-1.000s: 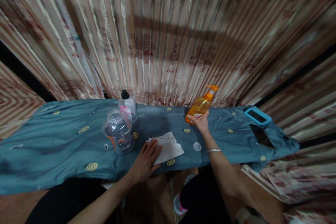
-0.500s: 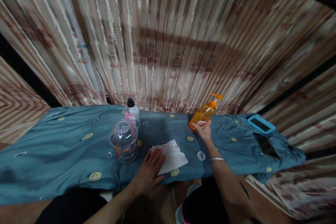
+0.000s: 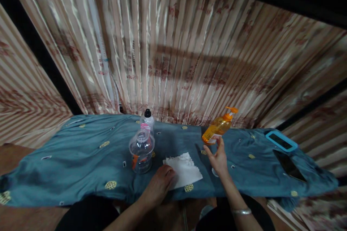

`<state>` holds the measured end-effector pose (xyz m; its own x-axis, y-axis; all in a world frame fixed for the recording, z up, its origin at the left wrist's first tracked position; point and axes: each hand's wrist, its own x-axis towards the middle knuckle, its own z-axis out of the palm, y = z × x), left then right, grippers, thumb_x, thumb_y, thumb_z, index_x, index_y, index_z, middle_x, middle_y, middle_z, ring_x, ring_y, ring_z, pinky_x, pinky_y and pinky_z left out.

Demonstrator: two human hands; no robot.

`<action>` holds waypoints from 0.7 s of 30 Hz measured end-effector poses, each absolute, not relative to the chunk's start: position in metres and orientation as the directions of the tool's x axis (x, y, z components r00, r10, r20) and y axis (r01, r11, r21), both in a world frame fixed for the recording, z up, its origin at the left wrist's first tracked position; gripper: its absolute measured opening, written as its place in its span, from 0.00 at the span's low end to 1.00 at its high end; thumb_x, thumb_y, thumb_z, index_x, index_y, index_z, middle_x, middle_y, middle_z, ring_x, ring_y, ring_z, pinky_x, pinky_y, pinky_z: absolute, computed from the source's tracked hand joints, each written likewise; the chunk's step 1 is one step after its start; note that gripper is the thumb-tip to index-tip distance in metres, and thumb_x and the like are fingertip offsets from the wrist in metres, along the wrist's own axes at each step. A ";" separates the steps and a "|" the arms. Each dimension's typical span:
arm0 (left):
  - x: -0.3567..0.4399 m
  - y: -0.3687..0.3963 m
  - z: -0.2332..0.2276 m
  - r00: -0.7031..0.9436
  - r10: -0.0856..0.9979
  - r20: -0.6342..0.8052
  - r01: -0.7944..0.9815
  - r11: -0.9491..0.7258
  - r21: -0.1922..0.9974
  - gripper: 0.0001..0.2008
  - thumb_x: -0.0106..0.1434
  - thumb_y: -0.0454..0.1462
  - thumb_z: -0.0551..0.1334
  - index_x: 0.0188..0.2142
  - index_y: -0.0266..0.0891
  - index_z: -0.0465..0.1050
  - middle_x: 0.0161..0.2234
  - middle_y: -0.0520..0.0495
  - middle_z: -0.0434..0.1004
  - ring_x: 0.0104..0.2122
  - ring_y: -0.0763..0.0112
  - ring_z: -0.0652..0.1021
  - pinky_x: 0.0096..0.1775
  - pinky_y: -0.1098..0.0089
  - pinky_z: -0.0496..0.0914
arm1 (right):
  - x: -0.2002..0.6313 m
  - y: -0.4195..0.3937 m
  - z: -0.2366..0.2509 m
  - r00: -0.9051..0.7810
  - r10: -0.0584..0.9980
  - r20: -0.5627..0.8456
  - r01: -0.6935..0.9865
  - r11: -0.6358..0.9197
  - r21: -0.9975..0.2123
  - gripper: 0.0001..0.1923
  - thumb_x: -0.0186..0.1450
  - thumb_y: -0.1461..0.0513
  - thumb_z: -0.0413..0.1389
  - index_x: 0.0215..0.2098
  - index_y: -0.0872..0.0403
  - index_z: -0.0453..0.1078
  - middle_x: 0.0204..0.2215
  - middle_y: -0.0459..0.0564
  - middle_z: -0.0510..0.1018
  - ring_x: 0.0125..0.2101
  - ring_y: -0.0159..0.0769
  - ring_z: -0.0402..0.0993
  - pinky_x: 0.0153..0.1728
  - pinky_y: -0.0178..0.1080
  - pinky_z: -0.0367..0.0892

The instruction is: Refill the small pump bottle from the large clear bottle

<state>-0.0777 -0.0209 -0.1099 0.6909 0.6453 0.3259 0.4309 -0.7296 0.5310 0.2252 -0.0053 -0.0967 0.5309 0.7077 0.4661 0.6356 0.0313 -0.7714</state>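
Note:
My left hand is at the left edge of a torn white tissue, its fingers curled together on the tissue's edge. My right hand has its thumb and fingers apart just below an amber pump bottle with an orange pump head. Its fingertips are close by the bottle's label; whether they still touch it I cannot tell. A clear round disc is partly hidden behind the right wrist. Left of the tissue stands a clear plastic jar, overlapping a clear bottle with a black cap.
A blue-green patterned cloth covers the bench. On its right lie a blue-framed device and a dark phone. Striped curtains hang close behind, with dark posts at both sides. My knees are under the front edge.
My right hand has loosened from the amber bottle and drawn back toward me. My left hand's fingers, flat on the tissue before, are now curled at its edge. The view has shifted.

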 end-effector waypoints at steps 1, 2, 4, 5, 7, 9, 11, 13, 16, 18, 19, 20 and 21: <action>-0.077 -0.021 -0.108 0.687 0.647 0.331 0.425 -0.727 0.539 0.13 0.74 0.33 0.51 0.41 0.39 0.75 0.41 0.43 0.79 0.44 0.62 0.78 0.48 0.62 0.75 | 0.207 -0.005 -0.092 0.455 0.755 0.472 0.647 0.084 -0.758 0.56 0.62 0.40 0.58 0.72 0.68 0.45 0.64 0.72 0.62 0.64 0.59 0.61 0.64 0.58 0.57; -0.077 -0.021 -0.106 0.683 0.646 0.342 0.419 -0.729 0.541 0.14 0.74 0.33 0.51 0.37 0.39 0.75 0.38 0.44 0.78 0.42 0.63 0.77 0.47 0.62 0.75 | 0.187 -0.001 -0.087 0.404 0.778 0.482 0.650 0.126 -0.749 0.51 0.65 0.42 0.57 0.72 0.66 0.48 0.63 0.70 0.64 0.62 0.57 0.64 0.63 0.58 0.60; -0.076 -0.021 -0.103 0.673 0.640 0.370 0.405 -0.737 0.541 0.13 0.73 0.34 0.53 0.35 0.38 0.75 0.37 0.45 0.79 0.42 0.63 0.77 0.50 0.61 0.74 | 0.149 0.014 -0.074 0.272 0.831 0.485 0.636 0.223 -0.739 0.46 0.66 0.44 0.56 0.71 0.64 0.50 0.62 0.66 0.66 0.61 0.52 0.66 0.61 0.55 0.64; -0.077 -0.022 -0.102 0.671 0.636 0.381 0.394 -0.741 0.544 0.12 0.73 0.34 0.54 0.35 0.38 0.75 0.38 0.46 0.79 0.43 0.62 0.77 0.51 0.60 0.73 | 0.132 0.026 -0.067 0.205 0.854 0.478 0.623 0.262 -0.737 0.44 0.66 0.45 0.55 0.70 0.64 0.52 0.61 0.65 0.68 0.60 0.51 0.68 0.60 0.54 0.65; -0.078 -0.022 -0.098 0.669 0.635 0.386 0.380 -0.738 0.557 0.11 0.73 0.35 0.56 0.36 0.38 0.76 0.40 0.46 0.80 0.46 0.62 0.77 0.54 0.59 0.72 | 0.102 0.051 -0.051 0.068 0.914 0.400 0.548 0.301 -0.781 0.46 0.65 0.48 0.57 0.71 0.66 0.49 0.62 0.69 0.65 0.62 0.53 0.65 0.62 0.56 0.63; -0.081 -0.023 -0.094 0.660 0.649 0.377 0.388 -0.725 0.569 0.10 0.72 0.35 0.57 0.39 0.38 0.77 0.42 0.44 0.80 0.47 0.61 0.77 0.54 0.58 0.73 | 0.079 0.078 -0.037 -0.055 0.948 0.313 0.532 0.293 -0.795 0.47 0.62 0.52 0.62 0.70 0.66 0.49 0.62 0.70 0.65 0.62 0.55 0.65 0.62 0.55 0.62; -0.083 -0.023 -0.091 0.645 0.669 0.370 0.411 -0.712 0.569 0.09 0.72 0.36 0.58 0.43 0.37 0.78 0.44 0.42 0.80 0.48 0.59 0.78 0.54 0.57 0.74 | 0.061 0.100 -0.027 -0.113 0.952 0.283 0.538 0.298 -0.788 0.48 0.58 0.57 0.67 0.69 0.63 0.54 0.66 0.69 0.60 0.66 0.56 0.59 0.66 0.55 0.56; -0.084 -0.024 -0.091 0.632 0.682 0.369 0.432 -0.705 0.563 0.10 0.71 0.36 0.58 0.46 0.36 0.77 0.46 0.40 0.80 0.49 0.57 0.78 0.55 0.55 0.74 | 0.048 0.118 -0.022 -0.164 0.955 0.248 0.533 0.297 -0.792 0.49 0.55 0.62 0.69 0.70 0.62 0.54 0.68 0.67 0.54 0.68 0.52 0.53 0.69 0.51 0.51; -0.085 -0.025 -0.092 0.632 0.678 0.375 0.436 -0.711 0.552 0.11 0.71 0.35 0.58 0.48 0.36 0.77 0.48 0.39 0.80 0.51 0.57 0.78 0.55 0.54 0.74 | 0.031 0.136 -0.024 -0.182 0.967 0.176 0.517 0.246 -0.820 0.54 0.53 0.66 0.70 0.71 0.65 0.49 0.65 0.69 0.60 0.66 0.52 0.59 0.66 0.49 0.57; -0.086 -0.025 -0.094 0.629 0.674 0.387 0.433 -0.717 0.547 0.11 0.71 0.35 0.59 0.48 0.35 0.77 0.48 0.39 0.80 0.51 0.56 0.79 0.55 0.54 0.75 | 0.020 0.145 -0.028 -0.164 0.972 0.167 0.501 0.228 -0.835 0.54 0.52 0.67 0.70 0.71 0.66 0.50 0.61 0.68 0.67 0.62 0.52 0.64 0.63 0.49 0.61; -0.086 -0.024 -0.094 0.627 0.673 0.393 0.432 -0.720 0.543 0.11 0.71 0.36 0.59 0.48 0.35 0.77 0.48 0.39 0.81 0.51 0.56 0.79 0.55 0.54 0.76 | 0.015 0.149 -0.030 -0.152 0.973 0.173 0.491 0.226 -0.841 0.51 0.52 0.67 0.70 0.69 0.65 0.54 0.58 0.66 0.71 0.60 0.52 0.68 0.61 0.48 0.63; -0.086 -0.024 -0.094 0.626 0.670 0.399 0.431 -0.724 0.539 0.11 0.71 0.36 0.59 0.49 0.35 0.77 0.48 0.39 0.81 0.51 0.56 0.79 0.54 0.54 0.76 | 0.012 0.152 -0.032 -0.138 0.974 0.181 0.481 0.226 -0.847 0.46 0.53 0.67 0.70 0.66 0.65 0.59 0.54 0.63 0.74 0.56 0.51 0.71 0.59 0.48 0.65; -0.086 -0.023 -0.094 0.626 0.667 0.404 0.430 -0.728 0.534 0.12 0.71 0.36 0.58 0.49 0.35 0.77 0.48 0.38 0.81 0.51 0.56 0.79 0.54 0.54 0.76 | 0.010 0.154 -0.034 -0.120 0.975 0.188 0.471 0.223 -0.853 0.39 0.53 0.67 0.70 0.61 0.64 0.64 0.49 0.60 0.77 0.52 0.51 0.74 0.56 0.47 0.67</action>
